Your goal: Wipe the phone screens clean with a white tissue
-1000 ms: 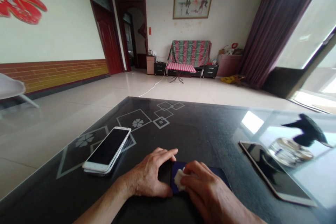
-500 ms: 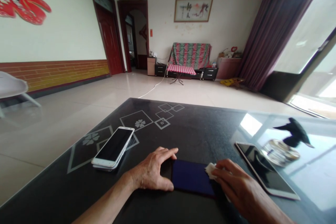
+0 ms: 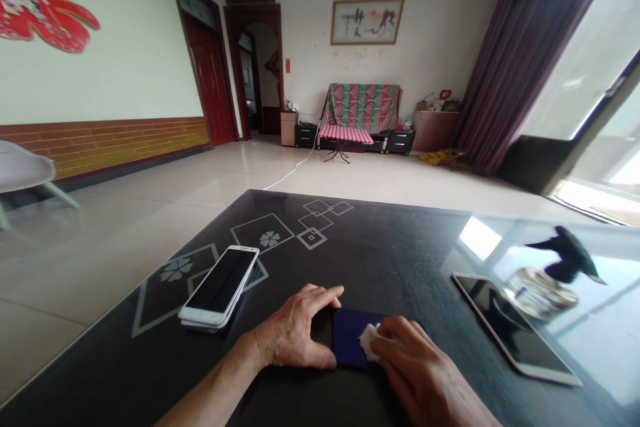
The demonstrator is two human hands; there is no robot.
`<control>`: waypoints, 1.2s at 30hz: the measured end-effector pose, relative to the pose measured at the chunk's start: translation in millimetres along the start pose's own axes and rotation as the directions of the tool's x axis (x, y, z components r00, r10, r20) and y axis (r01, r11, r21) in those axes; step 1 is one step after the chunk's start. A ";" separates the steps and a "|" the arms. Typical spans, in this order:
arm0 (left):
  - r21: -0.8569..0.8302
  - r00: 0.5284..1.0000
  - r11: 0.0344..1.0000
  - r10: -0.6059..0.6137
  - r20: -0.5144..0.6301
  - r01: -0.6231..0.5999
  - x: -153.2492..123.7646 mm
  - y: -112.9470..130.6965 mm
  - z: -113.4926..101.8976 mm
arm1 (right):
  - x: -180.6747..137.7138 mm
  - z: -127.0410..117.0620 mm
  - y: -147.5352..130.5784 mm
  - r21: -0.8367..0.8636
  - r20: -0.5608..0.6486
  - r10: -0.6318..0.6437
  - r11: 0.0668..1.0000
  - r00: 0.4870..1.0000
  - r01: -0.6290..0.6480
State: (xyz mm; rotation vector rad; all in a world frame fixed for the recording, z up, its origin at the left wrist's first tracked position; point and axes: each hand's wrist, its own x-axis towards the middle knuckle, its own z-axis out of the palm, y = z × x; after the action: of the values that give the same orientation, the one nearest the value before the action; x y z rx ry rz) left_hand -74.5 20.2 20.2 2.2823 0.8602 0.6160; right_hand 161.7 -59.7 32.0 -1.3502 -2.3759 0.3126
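The framed picture [image 3: 367, 21], on the wall beyond the blue slab [image 3: 346, 341], bears dark brush-style characters; at this size you cannot read them reliably. The slab is thin, rectangular and deep blue with a dark edge, and lies flat on the black desk [image 3: 395, 247] between your hands. Your left hand [image 3: 297, 328] has its grip spread wide, thumb and forefinger at the slab's left end. Your right hand [image 3: 423, 357] has its grip closed on a white wad [image 3: 368, 341] over the slab's face, hiding the slab's right part. A white phone [image 3: 220, 283] lies left of the slab.
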 end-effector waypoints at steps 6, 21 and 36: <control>-0.004 1.000 1.000 -0.004 0.003 0.004 0.0 3.2 -1.8 | 15.3 12.2 -19.9 0.037 0.024 -0.029 0.999 0.999 0.028; -0.007 1.000 1.000 -0.010 0.020 0.010 -1.4 2.4 -4.2 | -13.6 -17.1 19.8 -0.013 -0.067 0.042 0.999 0.997 -0.043; 0.021 1.000 1.000 -0.010 0.014 0.010 -1.6 0.5 -2.0 | 30.2 10.0 -19.6 -0.047 0.008 -0.019 0.999 1.000 0.019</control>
State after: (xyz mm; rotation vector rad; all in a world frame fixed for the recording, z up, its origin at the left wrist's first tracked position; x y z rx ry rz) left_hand -76.7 19.5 21.6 2.2971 0.8746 0.5880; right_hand 128.3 -43.8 37.1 -1.3485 -2.4155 0.2581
